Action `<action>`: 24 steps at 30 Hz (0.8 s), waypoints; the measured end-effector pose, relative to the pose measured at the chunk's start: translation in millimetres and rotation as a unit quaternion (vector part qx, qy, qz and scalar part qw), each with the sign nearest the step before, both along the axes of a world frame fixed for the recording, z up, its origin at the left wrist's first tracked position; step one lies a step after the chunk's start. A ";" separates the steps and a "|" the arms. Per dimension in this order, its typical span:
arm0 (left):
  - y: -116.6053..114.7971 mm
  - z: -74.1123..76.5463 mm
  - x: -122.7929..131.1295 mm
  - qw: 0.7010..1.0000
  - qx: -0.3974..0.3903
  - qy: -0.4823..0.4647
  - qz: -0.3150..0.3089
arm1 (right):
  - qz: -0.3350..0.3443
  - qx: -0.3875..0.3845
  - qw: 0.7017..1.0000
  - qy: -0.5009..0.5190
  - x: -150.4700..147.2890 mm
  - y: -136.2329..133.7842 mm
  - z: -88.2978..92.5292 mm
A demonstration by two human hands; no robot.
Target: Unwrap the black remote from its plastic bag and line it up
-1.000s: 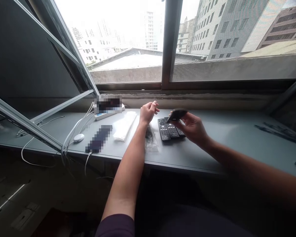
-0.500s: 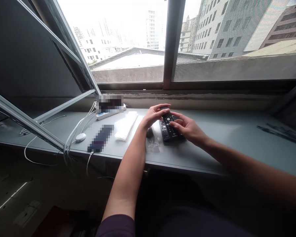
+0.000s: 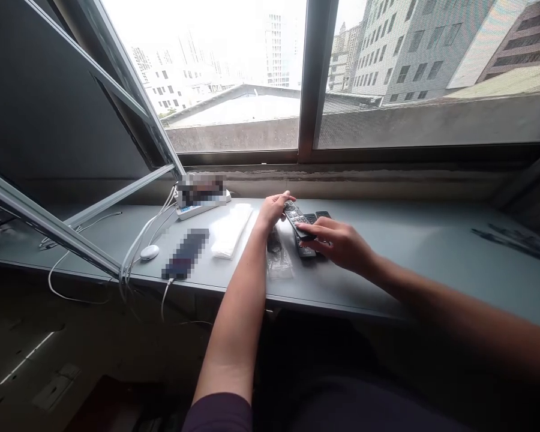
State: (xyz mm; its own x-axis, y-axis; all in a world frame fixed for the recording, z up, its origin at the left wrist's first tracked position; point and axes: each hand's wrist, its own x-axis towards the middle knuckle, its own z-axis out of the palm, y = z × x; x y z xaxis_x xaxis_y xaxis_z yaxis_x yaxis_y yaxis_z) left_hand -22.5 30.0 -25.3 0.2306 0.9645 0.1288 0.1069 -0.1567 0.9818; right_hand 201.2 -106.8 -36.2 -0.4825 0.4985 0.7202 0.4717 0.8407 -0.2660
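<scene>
Grey counter (image 3: 409, 252) runs under a wide window with city blocks beyond, and from my remote seat I look down both forearms at it. My left hand (image 3: 273, 209) pinches the far end of a black remote (image 3: 297, 221) between thumb and fingertips, while my right hand (image 3: 337, 243) lies over its near end, forefinger stretched flat along the buttons and thumb tucked beneath. So the remote sits between the two hands, held at both ends and raised a little off the surface. Its long axis runs from far-left to near-right, slanting across the others. Directly under and beside it, two more remotes (image 3: 317, 217) lie flat on the counter, side by side, pointing straight away from me; my right hand covers their near ends. I judge the right hand nearer to those. Just left of the remotes lies a clear plastic bag (image 3: 279, 259) with something dark inside, and further left a folded white cloth (image 3: 231, 231).
</scene>
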 end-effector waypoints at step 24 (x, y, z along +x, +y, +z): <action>-3.5 -2.9 -11.0 0.856 0.121 0.482 0.144 | 0.021 0.079 0.979 -0.185 -13.3 -3.2 -13.3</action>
